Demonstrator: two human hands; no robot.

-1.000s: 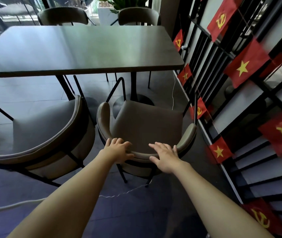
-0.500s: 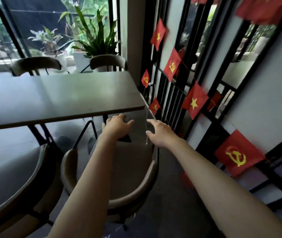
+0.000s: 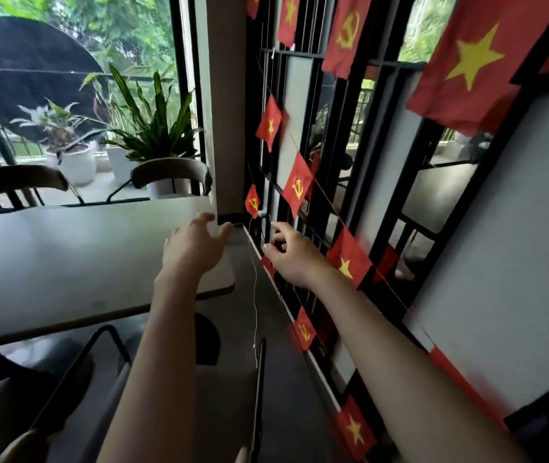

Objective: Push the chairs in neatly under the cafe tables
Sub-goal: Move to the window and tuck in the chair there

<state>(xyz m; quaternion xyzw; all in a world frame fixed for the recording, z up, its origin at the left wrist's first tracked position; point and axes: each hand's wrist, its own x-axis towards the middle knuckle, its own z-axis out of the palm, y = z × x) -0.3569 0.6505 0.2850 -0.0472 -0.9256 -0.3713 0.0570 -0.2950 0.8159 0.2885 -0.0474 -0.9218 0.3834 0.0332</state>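
Near chair [image 3: 223,406]: low in view, below both forearms, well under and behind the fingers. Front of its seat sits below the table [image 3: 66,262] edge; its black arm frame shows beside the right forearm. Second chair [image 3: 16,396] left of it, also partly under the tabletop. Two more chairs [image 3: 173,172] on the far side, beyond the fingertips, backs just above the far edge.

Left hand [image 3: 196,248]: raised over the table's right corner, fingers spread loose, holding nothing; can't tell if it touches the top. Right hand [image 3: 293,259]: in the air just right of it, fingers spread and slightly bent, holding nothing, close to a string of small red flags [image 3: 296,192] on black bars [image 3: 333,162]; contact unclear.

Thin white cord [image 3: 254,295] hangs between the two hands. Potted plants [image 3: 153,135] past the fingertips, behind the far chairs.
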